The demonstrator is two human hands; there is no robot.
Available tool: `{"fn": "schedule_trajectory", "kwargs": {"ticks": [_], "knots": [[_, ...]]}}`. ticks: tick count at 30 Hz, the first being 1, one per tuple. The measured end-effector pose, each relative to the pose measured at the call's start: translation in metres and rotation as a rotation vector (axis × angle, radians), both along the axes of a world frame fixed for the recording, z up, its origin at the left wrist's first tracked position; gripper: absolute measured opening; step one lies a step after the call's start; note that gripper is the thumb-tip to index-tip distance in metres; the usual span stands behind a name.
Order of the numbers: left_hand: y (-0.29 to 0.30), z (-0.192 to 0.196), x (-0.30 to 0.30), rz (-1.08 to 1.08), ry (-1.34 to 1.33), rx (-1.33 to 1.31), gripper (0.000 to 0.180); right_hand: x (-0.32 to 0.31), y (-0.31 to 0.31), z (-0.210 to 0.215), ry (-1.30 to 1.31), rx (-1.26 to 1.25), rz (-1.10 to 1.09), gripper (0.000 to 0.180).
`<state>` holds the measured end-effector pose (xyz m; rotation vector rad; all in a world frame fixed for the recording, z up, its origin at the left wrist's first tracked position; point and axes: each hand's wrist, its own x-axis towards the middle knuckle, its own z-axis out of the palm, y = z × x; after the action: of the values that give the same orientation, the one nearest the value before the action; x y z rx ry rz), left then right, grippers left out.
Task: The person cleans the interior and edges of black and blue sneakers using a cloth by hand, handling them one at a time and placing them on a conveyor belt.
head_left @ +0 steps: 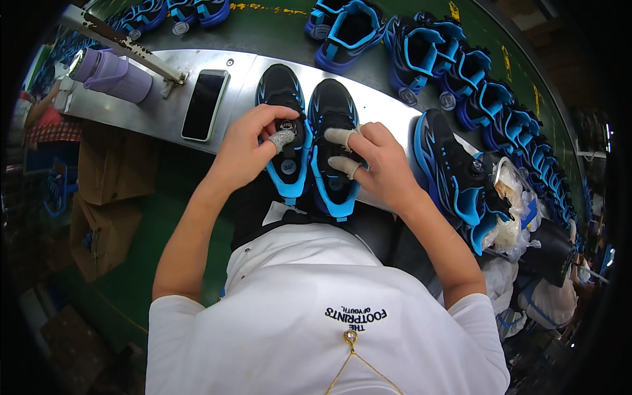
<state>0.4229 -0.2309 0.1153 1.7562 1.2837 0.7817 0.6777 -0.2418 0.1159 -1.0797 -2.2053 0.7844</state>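
Two black sneakers with bright blue trim lie side by side before me, toes pointing away. On the left sneaker point(280, 85), my left hand point(250, 145) is closed at the tongue, with a grey wrapping around its thumb. My right hand point(382, 158) grips the right sneaker point(332, 105) near its laces and tongue. Pale cots cover two of its fingertips, which are a little apart. A round mark shows on the insole of the left sneaker. What lies under the right fingers is partly hidden.
A metal ledge point(240, 122) carries a phone point(205, 105) and a lilac bottle point(118, 76) beside a worn metal post point(125, 43). Beyond it, several matching sneakers point(352, 33) line a green surface. More sneakers point(444, 164) and a plastic-bag-filled container point(510, 210) are at right. Cardboard boxes point(112, 168) stand left.
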Motion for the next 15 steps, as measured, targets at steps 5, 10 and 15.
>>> {"fn": "schedule_trajectory", "kwargs": {"ticks": [5, 10, 15], "knots": [[-0.006, 0.006, 0.015, 0.1, 0.147, 0.153, 0.04, 0.003, 0.006, -0.002, 0.039, -0.132, 0.125, 0.053], [-0.004, 0.0, 0.007, 0.033, -0.061, 0.002, 0.039, -0.003, -0.002, 0.0, -0.07, -0.077, -0.088, 0.048], [0.003, -0.003, 0.006, 0.022, 0.066, 0.041, 0.039, 0.004, 0.001, 0.0, 0.066, -0.145, 0.026, 0.049]]}}
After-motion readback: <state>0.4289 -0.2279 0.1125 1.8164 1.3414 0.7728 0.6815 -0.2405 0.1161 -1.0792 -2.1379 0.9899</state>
